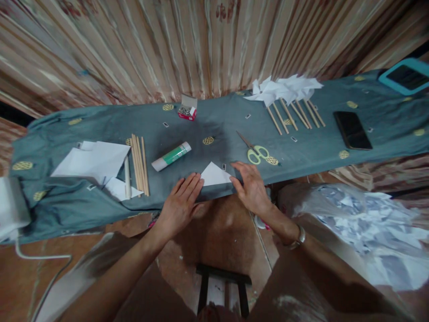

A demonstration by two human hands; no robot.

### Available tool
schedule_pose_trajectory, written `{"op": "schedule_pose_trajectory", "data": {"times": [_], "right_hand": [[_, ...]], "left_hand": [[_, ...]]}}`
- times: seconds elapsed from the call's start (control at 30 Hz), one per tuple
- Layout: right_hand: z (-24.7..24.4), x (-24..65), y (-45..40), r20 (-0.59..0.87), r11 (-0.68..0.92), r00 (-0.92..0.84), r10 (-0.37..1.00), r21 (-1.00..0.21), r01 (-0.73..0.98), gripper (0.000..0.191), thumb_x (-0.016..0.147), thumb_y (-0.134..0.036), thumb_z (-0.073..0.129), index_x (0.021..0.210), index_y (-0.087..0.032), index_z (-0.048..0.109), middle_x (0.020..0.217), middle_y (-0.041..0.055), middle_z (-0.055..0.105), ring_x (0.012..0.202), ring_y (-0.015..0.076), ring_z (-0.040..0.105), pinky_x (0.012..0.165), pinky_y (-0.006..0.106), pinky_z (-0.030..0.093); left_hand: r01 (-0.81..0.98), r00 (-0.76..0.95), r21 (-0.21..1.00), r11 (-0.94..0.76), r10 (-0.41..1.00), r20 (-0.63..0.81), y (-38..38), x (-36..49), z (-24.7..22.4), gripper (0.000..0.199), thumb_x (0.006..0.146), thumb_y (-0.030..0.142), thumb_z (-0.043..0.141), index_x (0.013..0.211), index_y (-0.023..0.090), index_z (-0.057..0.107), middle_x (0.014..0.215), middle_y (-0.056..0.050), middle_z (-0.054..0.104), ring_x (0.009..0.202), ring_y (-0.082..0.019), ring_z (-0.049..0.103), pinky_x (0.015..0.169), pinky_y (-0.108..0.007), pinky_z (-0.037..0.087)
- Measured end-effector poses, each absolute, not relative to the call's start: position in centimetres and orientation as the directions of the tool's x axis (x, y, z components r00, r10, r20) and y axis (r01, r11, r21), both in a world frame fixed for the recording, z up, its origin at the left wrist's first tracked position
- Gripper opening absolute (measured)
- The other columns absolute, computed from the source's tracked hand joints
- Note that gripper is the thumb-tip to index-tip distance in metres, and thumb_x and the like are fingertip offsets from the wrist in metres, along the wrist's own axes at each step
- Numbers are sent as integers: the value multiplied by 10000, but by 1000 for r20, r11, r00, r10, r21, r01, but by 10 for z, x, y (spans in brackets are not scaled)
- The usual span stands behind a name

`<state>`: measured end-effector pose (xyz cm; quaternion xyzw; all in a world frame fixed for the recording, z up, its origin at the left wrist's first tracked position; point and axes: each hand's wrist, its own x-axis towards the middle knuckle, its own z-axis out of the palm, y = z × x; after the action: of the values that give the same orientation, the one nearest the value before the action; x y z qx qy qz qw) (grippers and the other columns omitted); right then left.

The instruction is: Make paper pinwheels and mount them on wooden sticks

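Note:
A small white sheet of paper folded into a triangle (215, 174) lies at the table's near edge. My left hand (181, 199) rests flat with its fingertips at the triangle's left corner. At the right corner, the thumb of my right hand (252, 188) touches the paper, its index finger apart from the thumb. Just behind the paper is a white and green tube (172, 155) that looks like a glue stick. Scissors with yellow-green handles (257, 154) lie beyond my right hand, blades pointing away to the left.
Left are white paper sheets (95, 161), wooden sticks (139, 163) and a white device (13, 208). Behind are a red box of small metal pieces (187, 109) and paper pinwheels on sticks (284, 91). Right are a phone (352, 129), blue-framed device (407, 76) and plastic bag of white paper pieces (368, 232).

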<state>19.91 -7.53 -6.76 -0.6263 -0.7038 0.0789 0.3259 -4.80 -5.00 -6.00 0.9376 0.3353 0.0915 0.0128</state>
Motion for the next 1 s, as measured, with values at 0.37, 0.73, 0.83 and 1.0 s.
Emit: {"op": "schedule_pose_trajectory", "data": {"times": [0.37, 0.73, 0.83, 1.0], "right_hand": [[-72, 204, -79, 385, 242, -31, 922, -514, 823, 327, 984, -270, 426, 1256, -179, 583, 1265, 143, 638, 1173, 287, 555, 1031, 510, 451], [-75, 205, -79, 398, 267, -56, 915, -496, 826, 339, 991, -242, 393, 1265, -164, 578, 1274, 150, 641, 1209, 282, 551, 1042, 507, 448], [-75, 204, -77, 410, 272, -57, 910, -489, 829, 338, 990, -239, 392, 1252, -150, 586, 1264, 156, 646, 1201, 280, 557, 1047, 498, 448], [-76, 208, -77, 383, 273, -64, 922, -521, 809, 367, 987, -245, 374, 1282, -165, 577, 1279, 161, 636, 1211, 288, 558, 1052, 534, 446]], "left_hand": [[588, 756, 106, -802, 592, 281, -47, -80, -63, 541, 950, 278, 527, 1454, 121, 408, 1452, -185, 515, 1392, -302, 434, 1110, -499, 412], [627, 690, 200, -753, 656, 306, -46, -70, -56, 622, 958, 314, 517, 1513, 158, 284, 1472, -195, 485, 1358, -305, 469, 1042, -481, 455], [598, 733, 152, -787, 613, 295, -45, -59, -55, 585, 954, 302, 522, 1480, 122, 341, 1514, -212, 423, 1391, -320, 424, 1045, -469, 445], [600, 758, 135, -789, 614, 221, -46, -54, -58, 526, 947, 290, 524, 1429, 100, 434, 1453, -197, 511, 1387, -309, 434, 1074, -480, 415]]}}
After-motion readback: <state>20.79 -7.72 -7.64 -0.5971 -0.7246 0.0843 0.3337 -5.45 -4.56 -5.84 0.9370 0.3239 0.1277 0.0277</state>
